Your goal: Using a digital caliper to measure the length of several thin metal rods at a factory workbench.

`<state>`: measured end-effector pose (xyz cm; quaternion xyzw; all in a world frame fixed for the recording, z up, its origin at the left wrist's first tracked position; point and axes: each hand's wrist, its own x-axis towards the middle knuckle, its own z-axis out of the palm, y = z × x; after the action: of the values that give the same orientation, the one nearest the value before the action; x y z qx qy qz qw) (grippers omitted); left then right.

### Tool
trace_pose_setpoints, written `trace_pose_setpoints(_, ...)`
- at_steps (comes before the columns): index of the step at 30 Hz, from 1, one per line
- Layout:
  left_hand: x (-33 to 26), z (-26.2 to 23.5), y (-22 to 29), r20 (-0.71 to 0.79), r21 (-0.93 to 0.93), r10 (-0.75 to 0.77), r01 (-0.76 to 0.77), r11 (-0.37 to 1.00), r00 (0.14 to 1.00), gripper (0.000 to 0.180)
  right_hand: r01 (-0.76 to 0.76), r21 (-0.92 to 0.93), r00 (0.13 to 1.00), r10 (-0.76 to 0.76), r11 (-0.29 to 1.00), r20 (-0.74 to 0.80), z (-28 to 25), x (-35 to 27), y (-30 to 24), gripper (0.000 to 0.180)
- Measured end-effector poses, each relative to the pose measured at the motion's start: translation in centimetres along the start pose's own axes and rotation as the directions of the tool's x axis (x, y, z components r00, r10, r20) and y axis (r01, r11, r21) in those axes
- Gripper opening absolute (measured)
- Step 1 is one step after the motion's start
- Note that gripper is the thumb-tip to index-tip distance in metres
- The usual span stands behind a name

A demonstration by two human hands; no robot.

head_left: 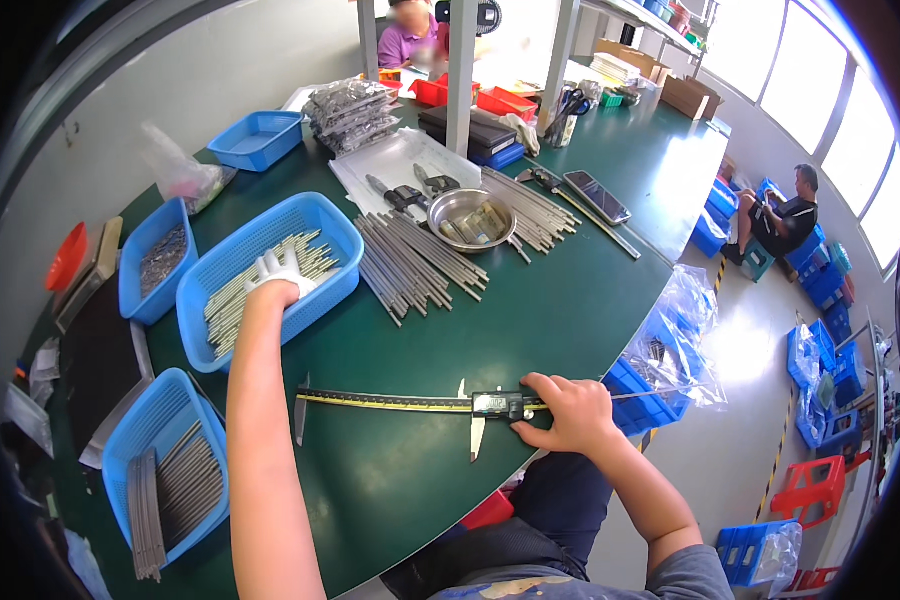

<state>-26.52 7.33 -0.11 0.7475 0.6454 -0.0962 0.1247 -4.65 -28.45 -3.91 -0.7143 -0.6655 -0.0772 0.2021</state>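
My left hand (282,273), in a white glove, reaches into a blue perforated basket (345,262). Its fingers look apart and lie over thin pale metal rods (232,300); nothing is seen lifted. My right hand (575,412) is closed round the sliding head of a long digital caliper (390,401), lying across the green table's near part. The caliper's jaws stand wide apart, one by my left forearm and one next to my right hand, and no part is between them. The bar's end sticks out past the table edge.
Grey rods (400,262) lie in bundles beside a steel bowl (472,220) of small parts. A blue basket (175,470) with rods stands near left. Another caliper (540,177) and a phone (597,196) lie farther back. Other people sit beyond the table and at right.
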Motion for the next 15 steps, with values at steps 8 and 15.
trace_pose_setpoints(8, 0.2, -0.7, -0.1, -0.007, -0.011, 0.051, -0.051, 0.999, 0.999, 0.121, 0.005, -0.006, 0.999, -0.005, 1.0, -0.038, 0.2, 0.0, -0.1, 0.046)
trace_pose_setpoints(15, 1.5, -0.9, -0.4, 0.022, 0.027, 0.026, -0.027, 0.999, 0.999, 0.12, 0.001, -0.026, 0.999, -0.002, 1.0, -0.036, 0.0, 0.0, -0.4, 0.047)
